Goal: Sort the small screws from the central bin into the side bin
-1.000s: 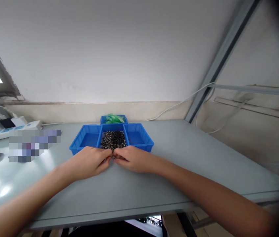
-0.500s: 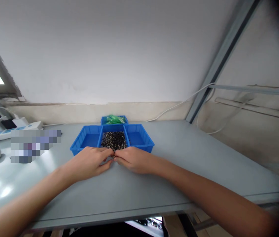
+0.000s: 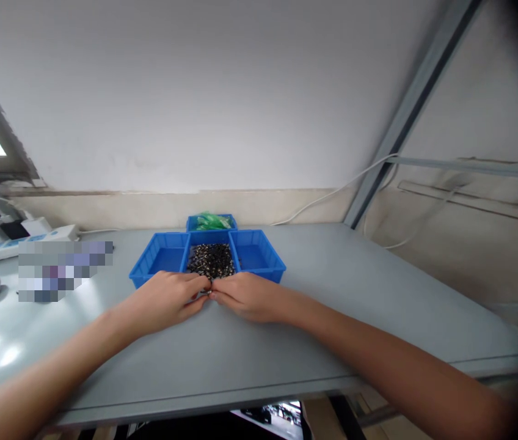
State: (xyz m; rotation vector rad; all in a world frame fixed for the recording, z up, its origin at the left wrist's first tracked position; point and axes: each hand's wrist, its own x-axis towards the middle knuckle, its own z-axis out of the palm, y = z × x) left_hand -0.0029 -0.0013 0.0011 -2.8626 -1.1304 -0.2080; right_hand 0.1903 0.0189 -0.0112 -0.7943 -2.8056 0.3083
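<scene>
My left hand (image 3: 177, 297) and my right hand (image 3: 243, 296) meet at the fingertips just in front of the blue bins. Both are closed in a pinch around a small metallic piece (image 3: 206, 293), mostly covered by the fingers and too small to name. Right behind them, the middle blue bin (image 3: 210, 237) holds a heap of small black and silver metal parts (image 3: 212, 261). On its left stands a blue bin (image 3: 164, 261) with nothing seen inside, and on its right another blue bin (image 3: 258, 257) much the same.
Behind the middle bin, a small blue bin (image 3: 189, 224) contains green plastic (image 3: 211, 221). A white power strip (image 3: 60, 236) with plugs lies at the left on the grey table (image 3: 378, 299). A white cable (image 3: 314, 201) runs along the wall to a metal post (image 3: 378, 162).
The hands stay almost where they were, fingertips together. A bit more of the small metallic piece now shows between them. The whole view has shifted very slightly.
</scene>
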